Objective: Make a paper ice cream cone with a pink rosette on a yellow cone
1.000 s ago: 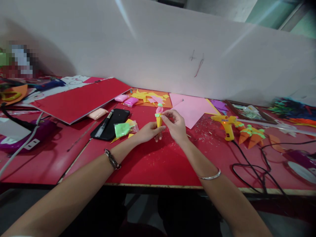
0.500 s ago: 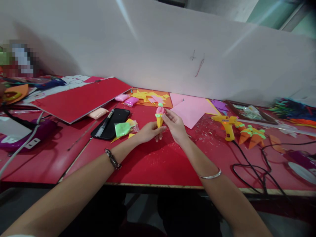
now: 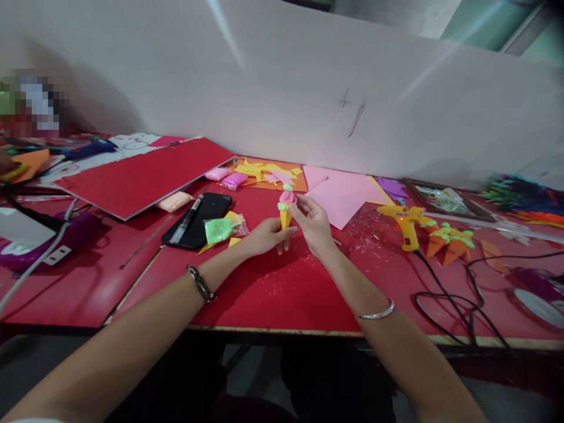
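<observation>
A small craft ice cream cone (image 3: 288, 200) stands upright between my hands above the red table. It has a yellow cone, a pink top with a light green tip, and a green trim round the rim. My left hand (image 3: 269, 237) is closed round the yellow cone from the left. With bent fingers, my right hand (image 3: 314, 222) grips its upper right side near the pink part. Just left of my left hand lies a packet of light green clay (image 3: 218, 231), beside a black phone (image 3: 211, 211) with a marker (image 3: 187, 219) across it.
On the right sit a yellow glue gun (image 3: 405, 224) with a looping black cord and orange cones (image 3: 450, 241) with green trim. Behind are pink paper (image 3: 346, 194), yellow scraps on orange paper (image 3: 301, 179) and clay packs (image 3: 234, 180). A red board (image 3: 150, 176) leans at left.
Both hands stay in nearly the same place round the craft cone, which has shifted very slightly. At the far left, another person's hand and the orange paper have moved a little.
</observation>
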A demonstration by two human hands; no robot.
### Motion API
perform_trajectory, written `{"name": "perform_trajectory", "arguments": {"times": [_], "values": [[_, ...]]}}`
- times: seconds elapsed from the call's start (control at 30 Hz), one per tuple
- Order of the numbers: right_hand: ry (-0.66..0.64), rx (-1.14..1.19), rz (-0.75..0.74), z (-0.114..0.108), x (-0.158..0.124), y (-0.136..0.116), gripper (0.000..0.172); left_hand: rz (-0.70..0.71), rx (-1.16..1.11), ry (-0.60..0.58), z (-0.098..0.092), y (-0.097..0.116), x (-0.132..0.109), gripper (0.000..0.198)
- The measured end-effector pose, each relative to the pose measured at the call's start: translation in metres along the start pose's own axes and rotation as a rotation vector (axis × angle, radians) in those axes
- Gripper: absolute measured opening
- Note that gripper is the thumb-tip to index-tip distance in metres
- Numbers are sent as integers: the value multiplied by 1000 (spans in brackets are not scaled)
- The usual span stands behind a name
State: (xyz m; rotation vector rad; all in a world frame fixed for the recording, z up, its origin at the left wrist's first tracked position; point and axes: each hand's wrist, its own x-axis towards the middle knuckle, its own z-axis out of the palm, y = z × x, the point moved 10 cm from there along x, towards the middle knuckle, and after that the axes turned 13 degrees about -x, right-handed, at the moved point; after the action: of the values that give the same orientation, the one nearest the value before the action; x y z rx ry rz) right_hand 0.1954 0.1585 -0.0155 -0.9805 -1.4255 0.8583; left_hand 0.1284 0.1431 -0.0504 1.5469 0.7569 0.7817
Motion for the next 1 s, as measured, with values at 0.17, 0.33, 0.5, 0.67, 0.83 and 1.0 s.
{"name": "perform_trajectory", "arguments": {"times": [0.17,0.33,0.5,0.67,0.83,1.0], "values": [[14,-5,12,-1,-1,0,28,-5,32,-2,0,-1,-1,34],[10,-14,14,0,0,0,28,-9,34,-3,-1,-2,-1,36],[-19,-6,5,2,0,-1,27,-22,22,-4,0,-3,0,33],[-90,-5,47,9,0,6,29,9,16,-23,3,2,-2,32],[-103,10,100,7,0,15,35,235,114,362,-66,27,-12,26],[-73,-2,165,3,1,22,32,191,-96,685,-125,9,-21,24]]}}
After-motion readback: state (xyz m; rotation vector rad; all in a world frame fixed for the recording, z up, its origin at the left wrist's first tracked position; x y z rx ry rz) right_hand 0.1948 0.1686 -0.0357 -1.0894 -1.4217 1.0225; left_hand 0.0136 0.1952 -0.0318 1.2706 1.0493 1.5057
